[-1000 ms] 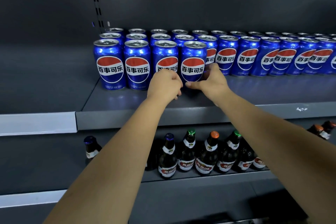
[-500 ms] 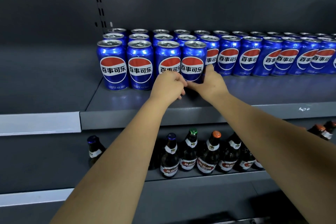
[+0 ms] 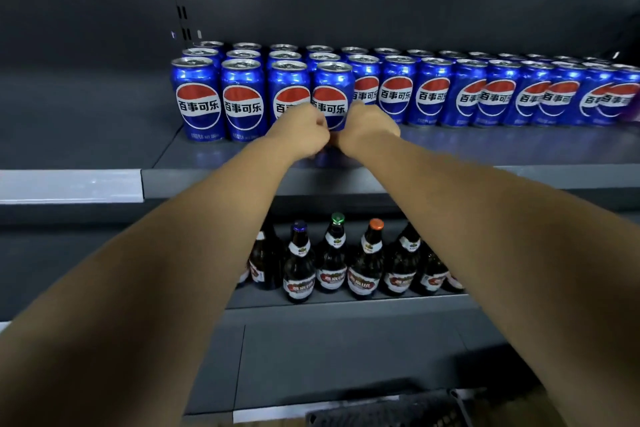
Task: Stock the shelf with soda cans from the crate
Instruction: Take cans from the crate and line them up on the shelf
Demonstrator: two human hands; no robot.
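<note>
The can point(image 3: 332, 94) stands on the shelf point(image 3: 485, 156), fourth in the front row, at 12 o'clock from your wrists. Since a second ago your hands have squeezed in together at its foot. Your right hand point(image 3: 369, 130) curls round its lower right side. Your left hand point(image 3: 304, 130) is curled at its lower left, too blurry to tell if it's pinching. Looks like final nudging, so this one's basically placed. Toward 3 o'clock only the back rows carry on. The crate point(image 3: 381, 416) sits at 6 o'clock.

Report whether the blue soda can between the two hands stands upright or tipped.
Upright: the blue soda can has its silver lid facing up, level with the neighbouring cans.
</note>
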